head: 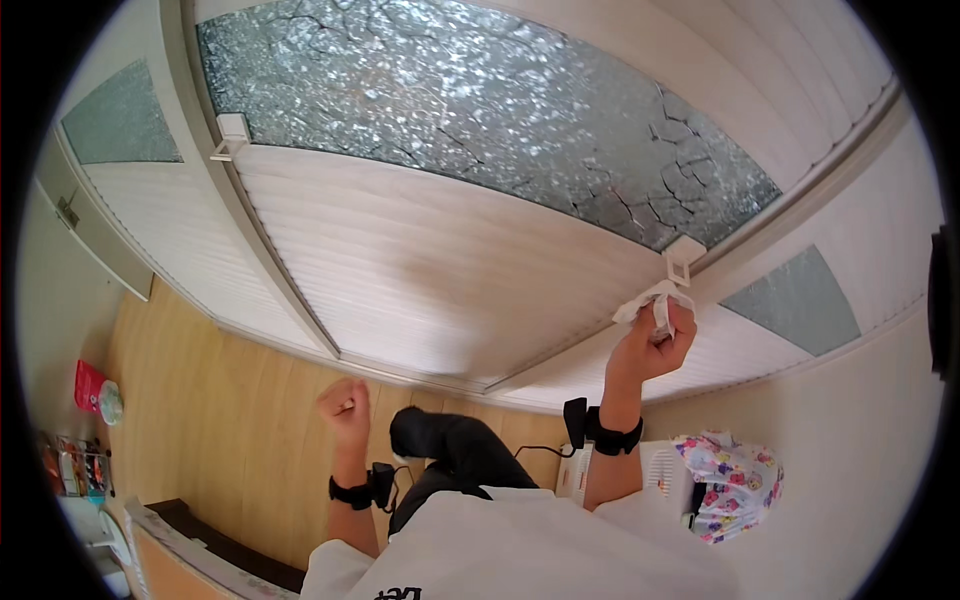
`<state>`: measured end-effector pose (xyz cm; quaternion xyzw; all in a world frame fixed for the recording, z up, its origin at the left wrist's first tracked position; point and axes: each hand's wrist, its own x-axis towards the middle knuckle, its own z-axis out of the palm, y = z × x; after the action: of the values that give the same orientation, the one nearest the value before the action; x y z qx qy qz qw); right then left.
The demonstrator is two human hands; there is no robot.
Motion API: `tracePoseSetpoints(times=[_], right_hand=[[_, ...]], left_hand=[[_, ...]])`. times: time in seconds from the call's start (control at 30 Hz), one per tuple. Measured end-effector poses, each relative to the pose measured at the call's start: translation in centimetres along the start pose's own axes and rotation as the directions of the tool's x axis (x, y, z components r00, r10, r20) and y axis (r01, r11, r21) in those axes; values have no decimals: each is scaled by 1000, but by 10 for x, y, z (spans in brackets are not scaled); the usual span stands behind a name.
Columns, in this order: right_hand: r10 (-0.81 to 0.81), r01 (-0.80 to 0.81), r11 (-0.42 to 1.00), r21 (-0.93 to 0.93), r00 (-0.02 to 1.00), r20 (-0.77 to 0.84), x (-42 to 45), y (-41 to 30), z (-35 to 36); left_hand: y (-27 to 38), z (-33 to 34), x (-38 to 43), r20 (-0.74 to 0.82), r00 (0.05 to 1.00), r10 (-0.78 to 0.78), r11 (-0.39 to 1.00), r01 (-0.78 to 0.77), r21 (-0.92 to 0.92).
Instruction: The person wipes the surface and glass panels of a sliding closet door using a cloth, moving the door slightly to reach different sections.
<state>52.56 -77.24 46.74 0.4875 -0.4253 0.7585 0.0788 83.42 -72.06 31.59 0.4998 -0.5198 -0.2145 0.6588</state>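
Observation:
My right hand (651, 351) grips a crumpled white tissue or cloth (652, 307). It is at the right-hand upright frame (731, 274) of a white panelled door, just below a white plastic bracket (682, 261). Whether the cloth touches the frame cannot be told. My left hand (346, 409) is curled into a fist above the wood floor, away from the door, and nothing shows in it. The middle door has a ribbed white lower panel (420, 262) and a textured, shiny glass band (450, 97) above. Another white bracket (232, 135) sits on its left frame.
Narrower white panels with frosted glass (796, 300) flank the door. A white slatted unit (660, 469) and a flower-patterned cloth (739, 484) are at my right. On the left lie a red packet (88, 385), a rack of items (79, 465) and a bed-like edge (191, 562).

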Motion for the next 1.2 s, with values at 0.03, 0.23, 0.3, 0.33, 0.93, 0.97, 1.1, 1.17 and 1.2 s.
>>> tracePoseSetpoints(times=[0.03,0.23,0.3,0.33,0.93,0.97,1.1,1.17,1.2], right_hand=[[-34,34,999,11,999,-15,4,-3,10],[-135,139,988,-72,989,60,39,2,64],[-145,152,982,-108,987,72,54,-3,89],[-165,174,975,-139,983,75,61,-5,103],[-444,495,843,-210,861,247,38,-78,284],[-451,506,833,-224,855,255,33,-79,288],[-477,522,831,-193,847,236,12,-77,306],[-456,498,848,-180,860,228,0,-77,312],[-432,478,857,-191,870,239,-7,-79,313]], left_hand=[[-2,-9,7,-32,999,-3,1000,3,4],[-20,-46,51,-177,984,15,999,-7,48],[-15,-53,68,-211,978,8,995,14,102],[-13,-59,75,-213,977,23,991,5,133],[-29,-97,168,-161,986,42,994,-25,105],[-27,-93,177,-101,989,106,992,-97,85],[-13,-72,208,115,964,240,968,-247,46],[6,-58,213,240,938,250,961,-270,54],[7,-57,214,297,916,270,953,-297,52]])
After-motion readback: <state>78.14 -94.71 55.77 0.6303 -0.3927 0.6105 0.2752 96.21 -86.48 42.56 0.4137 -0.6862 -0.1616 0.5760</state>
